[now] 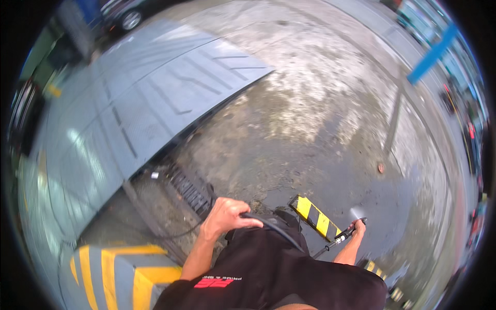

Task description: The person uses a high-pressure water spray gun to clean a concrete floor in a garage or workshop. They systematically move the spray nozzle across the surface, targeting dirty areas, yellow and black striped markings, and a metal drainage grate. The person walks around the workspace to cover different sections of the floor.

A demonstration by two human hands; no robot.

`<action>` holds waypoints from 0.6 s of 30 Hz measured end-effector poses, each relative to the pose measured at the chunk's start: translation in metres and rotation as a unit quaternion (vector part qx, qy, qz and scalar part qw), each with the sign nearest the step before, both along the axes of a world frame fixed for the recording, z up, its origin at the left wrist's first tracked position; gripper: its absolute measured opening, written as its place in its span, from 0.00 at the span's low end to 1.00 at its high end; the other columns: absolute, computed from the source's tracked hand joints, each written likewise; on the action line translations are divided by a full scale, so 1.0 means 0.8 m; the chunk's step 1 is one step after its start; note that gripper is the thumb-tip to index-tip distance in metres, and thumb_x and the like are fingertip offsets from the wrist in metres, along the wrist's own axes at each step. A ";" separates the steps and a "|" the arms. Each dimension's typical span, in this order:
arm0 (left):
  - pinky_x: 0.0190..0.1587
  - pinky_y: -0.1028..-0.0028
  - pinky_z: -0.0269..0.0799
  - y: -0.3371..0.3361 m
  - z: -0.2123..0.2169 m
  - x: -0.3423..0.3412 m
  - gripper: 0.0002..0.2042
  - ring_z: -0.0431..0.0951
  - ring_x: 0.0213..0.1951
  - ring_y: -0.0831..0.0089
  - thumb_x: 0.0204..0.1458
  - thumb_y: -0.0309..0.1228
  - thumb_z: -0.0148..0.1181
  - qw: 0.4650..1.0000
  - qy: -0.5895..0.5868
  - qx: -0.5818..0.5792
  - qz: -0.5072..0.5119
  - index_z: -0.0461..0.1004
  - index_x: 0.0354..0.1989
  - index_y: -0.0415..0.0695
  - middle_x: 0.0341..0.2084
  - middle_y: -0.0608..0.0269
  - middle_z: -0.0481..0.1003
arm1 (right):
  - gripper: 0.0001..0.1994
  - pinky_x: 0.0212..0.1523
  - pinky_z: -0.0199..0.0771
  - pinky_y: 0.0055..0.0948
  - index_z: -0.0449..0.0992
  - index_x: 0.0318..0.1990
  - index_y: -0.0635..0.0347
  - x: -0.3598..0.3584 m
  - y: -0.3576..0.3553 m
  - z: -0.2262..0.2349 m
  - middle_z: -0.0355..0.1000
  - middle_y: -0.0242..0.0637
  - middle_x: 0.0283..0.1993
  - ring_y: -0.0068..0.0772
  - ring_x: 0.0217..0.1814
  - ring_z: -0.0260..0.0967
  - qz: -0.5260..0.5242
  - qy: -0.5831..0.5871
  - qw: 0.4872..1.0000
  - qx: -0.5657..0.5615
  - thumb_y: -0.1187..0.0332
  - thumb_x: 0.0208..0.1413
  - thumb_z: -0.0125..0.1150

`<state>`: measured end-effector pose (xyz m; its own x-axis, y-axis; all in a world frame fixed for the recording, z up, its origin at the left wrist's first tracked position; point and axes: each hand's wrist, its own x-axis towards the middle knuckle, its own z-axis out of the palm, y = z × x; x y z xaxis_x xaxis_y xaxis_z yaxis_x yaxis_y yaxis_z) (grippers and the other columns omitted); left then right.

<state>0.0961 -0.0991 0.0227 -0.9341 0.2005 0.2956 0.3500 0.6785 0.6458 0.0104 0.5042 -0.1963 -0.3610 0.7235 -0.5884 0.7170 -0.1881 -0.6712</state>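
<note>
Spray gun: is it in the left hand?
No, the right hand grips the spray gun, while the left hand holds the black hose.

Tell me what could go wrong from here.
The ground looks wet and dark around the striped block, so a foot might slip there. The block lies close in front of the person and could trip them. The black hose, held in the left grip, crosses close to the shirt and might snag or kink.
</note>
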 end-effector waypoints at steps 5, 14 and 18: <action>0.20 0.70 0.66 -0.095 -0.002 -0.017 0.24 0.74 0.17 0.64 0.35 0.53 0.74 0.991 0.017 0.017 0.130 0.74 0.17 0.42 0.12 0.62 0.71 | 0.04 0.17 0.66 0.37 0.68 0.26 0.65 -0.150 -0.101 0.003 0.63 0.41 0.20 0.37 0.17 0.62 0.110 0.008 0.994 0.009 0.73 0.44 0.50; 0.20 0.69 0.67 -0.259 -0.030 -0.079 0.25 0.75 0.19 0.63 0.39 0.55 0.70 0.957 0.073 -0.028 0.281 0.72 0.17 0.43 0.15 0.64 0.72 | 0.12 0.22 0.71 0.39 0.70 0.28 0.69 -0.450 -0.487 -0.098 0.67 0.43 0.27 0.39 0.26 0.70 0.271 -0.022 0.961 -0.052 0.65 0.48 0.55; 0.21 0.67 0.68 -0.349 -0.030 -0.126 0.26 0.75 0.20 0.61 0.41 0.57 0.68 0.922 0.022 -0.025 0.386 0.71 0.16 0.43 0.14 0.62 0.71 | 0.13 0.22 0.70 0.39 0.70 0.28 0.68 -0.542 -0.692 -0.143 0.68 0.44 0.27 0.39 0.26 0.70 0.372 -0.005 0.925 -0.076 0.64 0.49 0.55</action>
